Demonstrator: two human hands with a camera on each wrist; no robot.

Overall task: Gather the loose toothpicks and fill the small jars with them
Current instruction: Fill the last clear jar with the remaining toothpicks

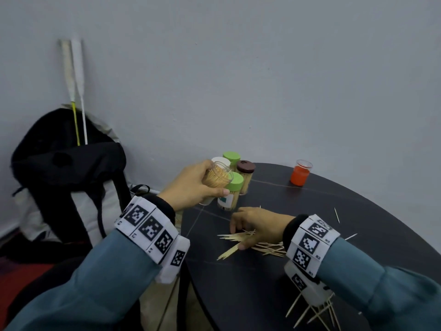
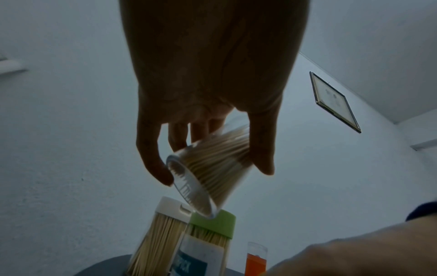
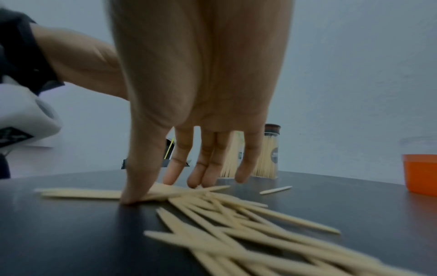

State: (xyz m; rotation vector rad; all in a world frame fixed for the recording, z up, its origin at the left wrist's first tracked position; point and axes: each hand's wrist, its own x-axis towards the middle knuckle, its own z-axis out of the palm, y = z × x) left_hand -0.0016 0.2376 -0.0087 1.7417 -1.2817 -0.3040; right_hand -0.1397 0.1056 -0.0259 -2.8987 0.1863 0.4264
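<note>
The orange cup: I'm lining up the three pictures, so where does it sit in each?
Head: orange cup far on the table, right of the capped jars.
Left wrist: bottom edge, right of centre.
Right wrist: cut off at the right edge.
Shared landmark: brown-lidded jar, hidden in the left wrist view.

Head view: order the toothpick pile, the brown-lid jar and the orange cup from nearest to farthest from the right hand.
1. Toothpick pile: under the right hand's fingers, touching them.
2. Brown-lid jar: beyond the hand, in the jar cluster at the table's far left edge.
3. Orange cup: far side, off to the right, standing alone.
</note>
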